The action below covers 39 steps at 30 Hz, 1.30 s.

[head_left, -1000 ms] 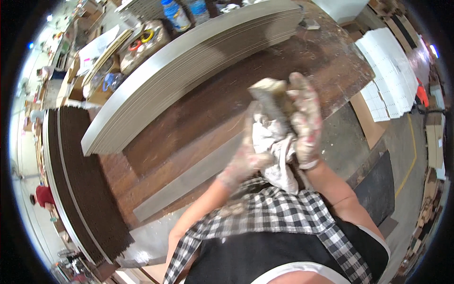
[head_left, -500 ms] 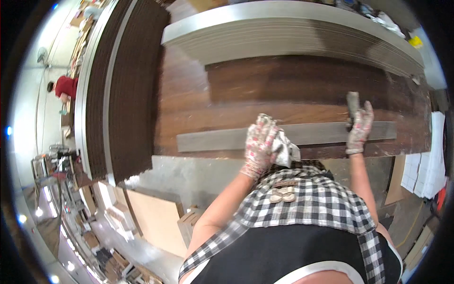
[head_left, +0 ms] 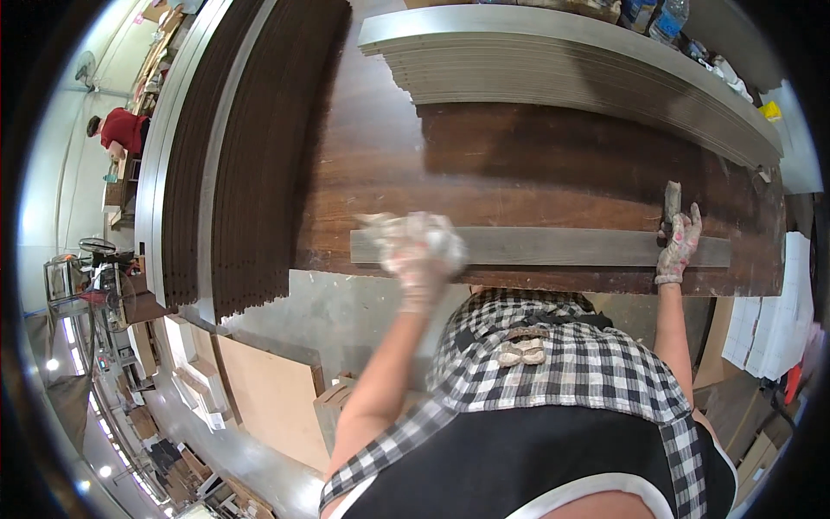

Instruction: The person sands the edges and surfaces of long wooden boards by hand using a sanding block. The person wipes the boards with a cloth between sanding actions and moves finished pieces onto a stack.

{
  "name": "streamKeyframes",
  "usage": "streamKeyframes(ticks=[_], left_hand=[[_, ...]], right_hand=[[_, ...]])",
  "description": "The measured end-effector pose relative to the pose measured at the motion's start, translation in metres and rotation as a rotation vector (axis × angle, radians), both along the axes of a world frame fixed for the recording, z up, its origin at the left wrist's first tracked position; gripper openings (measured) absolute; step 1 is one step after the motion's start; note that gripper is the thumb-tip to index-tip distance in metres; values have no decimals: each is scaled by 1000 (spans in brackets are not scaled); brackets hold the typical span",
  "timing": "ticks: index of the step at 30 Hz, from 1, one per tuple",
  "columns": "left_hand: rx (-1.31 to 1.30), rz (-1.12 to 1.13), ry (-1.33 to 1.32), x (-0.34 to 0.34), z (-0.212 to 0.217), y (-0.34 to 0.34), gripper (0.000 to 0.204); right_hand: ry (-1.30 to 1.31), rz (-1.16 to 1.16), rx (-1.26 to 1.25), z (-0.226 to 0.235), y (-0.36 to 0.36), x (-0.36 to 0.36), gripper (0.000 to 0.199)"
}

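A long flat grey board (head_left: 553, 246) lies along the near edge of the brown tabletop (head_left: 363, 182). My left hand (head_left: 413, 255), in a stained white and pink patterned glove, is over the board's left end and smeared by motion. It has hold of a white rag (head_left: 448, 246), pressed at the board. Towards the board's right end is my right hand (head_left: 679, 246), gloved the same way. Between its thumb and fingers is a narrow grey block (head_left: 673, 201), standing up past the board's far edge. The block's lower part is hidden by the hand.
A tall stack of grey boards (head_left: 553, 73) lies at the table's far side. Dark boards (head_left: 259, 164) are stacked on the left. Bottles (head_left: 669, 21) stand behind at the back right. White sheets (head_left: 765, 311) lean at the right; a person in red (head_left: 123, 130) works far left.
My left hand has swept left with the rag, from the board's middle to its left end. My right hand and the grey block have shifted slightly right. The whole view has also shifted a little.
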State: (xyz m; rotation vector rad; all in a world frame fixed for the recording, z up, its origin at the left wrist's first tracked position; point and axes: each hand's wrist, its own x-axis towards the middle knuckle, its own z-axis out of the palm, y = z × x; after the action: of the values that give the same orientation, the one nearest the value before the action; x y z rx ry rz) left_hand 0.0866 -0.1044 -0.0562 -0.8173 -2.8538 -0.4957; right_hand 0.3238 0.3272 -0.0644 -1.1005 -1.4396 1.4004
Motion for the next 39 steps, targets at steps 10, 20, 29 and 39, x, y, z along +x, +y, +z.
streamKeyframes(ticks=[10,20,29,39], left_hand=[[856,-437,-658,67,7,204,60],[638,-333,-224,-4,30,125,41],[88,-424,-39,-21,18,43,33],[8,-607,-93,-35,43,50,58]], right_hand=[[32,269,124,40,-87,-76,36],[-217,367,889,56,-151,-161,49],[-768,125,538,29,-38,-50,64],[-759,-483,684,9,166,121,55]])
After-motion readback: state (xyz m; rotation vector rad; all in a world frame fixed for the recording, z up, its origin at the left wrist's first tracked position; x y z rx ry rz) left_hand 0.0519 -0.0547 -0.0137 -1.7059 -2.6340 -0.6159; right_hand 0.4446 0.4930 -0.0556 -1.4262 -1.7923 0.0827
